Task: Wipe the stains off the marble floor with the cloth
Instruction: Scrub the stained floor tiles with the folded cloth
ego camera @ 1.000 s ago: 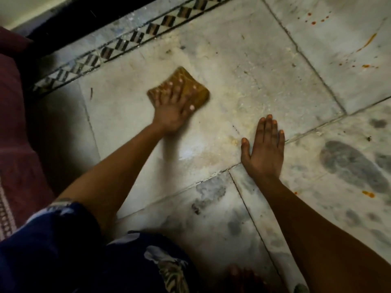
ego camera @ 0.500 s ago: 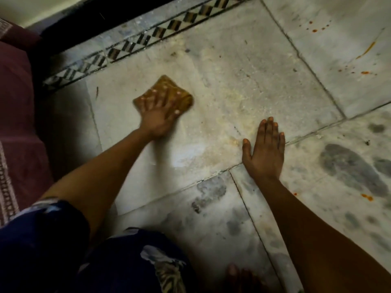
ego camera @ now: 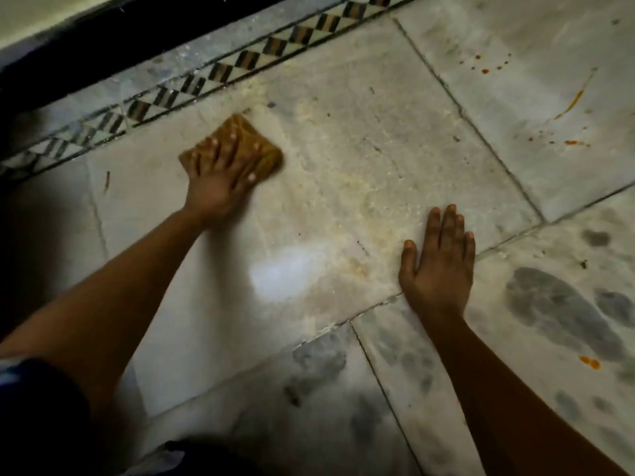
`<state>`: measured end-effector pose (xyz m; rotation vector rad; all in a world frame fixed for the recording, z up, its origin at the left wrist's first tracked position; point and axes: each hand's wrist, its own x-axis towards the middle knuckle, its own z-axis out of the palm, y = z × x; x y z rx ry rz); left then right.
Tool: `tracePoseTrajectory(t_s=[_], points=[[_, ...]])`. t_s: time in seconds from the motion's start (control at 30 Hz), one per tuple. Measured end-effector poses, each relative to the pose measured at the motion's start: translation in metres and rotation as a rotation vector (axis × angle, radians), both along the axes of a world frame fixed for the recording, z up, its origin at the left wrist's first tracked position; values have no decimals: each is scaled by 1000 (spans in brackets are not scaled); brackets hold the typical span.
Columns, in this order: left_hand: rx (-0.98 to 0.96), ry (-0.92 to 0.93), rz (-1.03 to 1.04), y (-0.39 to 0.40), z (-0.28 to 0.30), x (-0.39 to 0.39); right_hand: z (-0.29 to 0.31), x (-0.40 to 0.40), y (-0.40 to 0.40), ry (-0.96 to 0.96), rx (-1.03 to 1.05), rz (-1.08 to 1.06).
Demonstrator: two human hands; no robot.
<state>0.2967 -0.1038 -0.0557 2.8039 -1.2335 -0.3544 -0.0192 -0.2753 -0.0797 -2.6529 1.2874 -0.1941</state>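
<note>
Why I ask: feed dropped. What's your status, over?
Left hand flat, pressing cloth on floor. Right hand flat on floor. Orange spots far right unwiped. Nothing in the way.

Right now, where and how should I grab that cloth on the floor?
The cloth lies flat under the spread fingers of the left hand. Its right corner is bare, so probably pinch that corner, coming from above on the right side.

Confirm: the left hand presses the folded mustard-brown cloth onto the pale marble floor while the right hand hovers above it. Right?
No. The head view shows the right hand lying flat on the pale marble floor, not hovering. The left hand does press the folded mustard-brown cloth.
</note>
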Motion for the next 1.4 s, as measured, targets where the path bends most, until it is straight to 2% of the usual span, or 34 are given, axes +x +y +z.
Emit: tracePoseTrajectory(t_s=[0.13, 0.23, 0.37, 0.43, 0.47, 0.57, 0.63, 0.73, 0.8, 0.9, 1.0, 1.17, 1.27, 1.4], points=[[-15, -7, 105, -107, 3, 13, -1, 1, -3, -24, -31, -4], [-8, 0, -16, -144, 1, -27, -2, 0, -3, -22, -24, -4], [-115, -34, -444, -95, -4, -97, 0, 0, -3, -23, -20, 2], [-164, -34, -517, -54, -4, -96, -1, 1, -3, -20, -23, -2], [-195, -32, -472, -42, -4, -85, -1, 1, -3, -15, -19, -3], [-221, 7, -116, -49, 2, -58, 0, 2, -4, -12, -6, -9], [-188, -11, 6, -69, 9, -74, 2, 1, -2, 2, 15, -15], [-162, -23, -62, -76, 20, -121, 4, 0, -1, 11, 50, -6], [-104, -66, -159, -66, 26, -150, 8, 1, -3, 7, 70, 4], [-56, -35, -249, -43, 27, -170, 15, -3, -5, 45, 149, 36], [-256, 182, -182, -28, 40, -170, 25, -18, -6, 13, 96, 77], [-598, 828, 284, -38, 87, -158, 38, -44, -12, 2, 49, 78], [-677, 951, 410, -56, 110, -161, 55, -53, -18, -9, 54, 58], [-712, 957, 412, -92, 138, -177, 74, -68, -36, -31, 63, 45]])
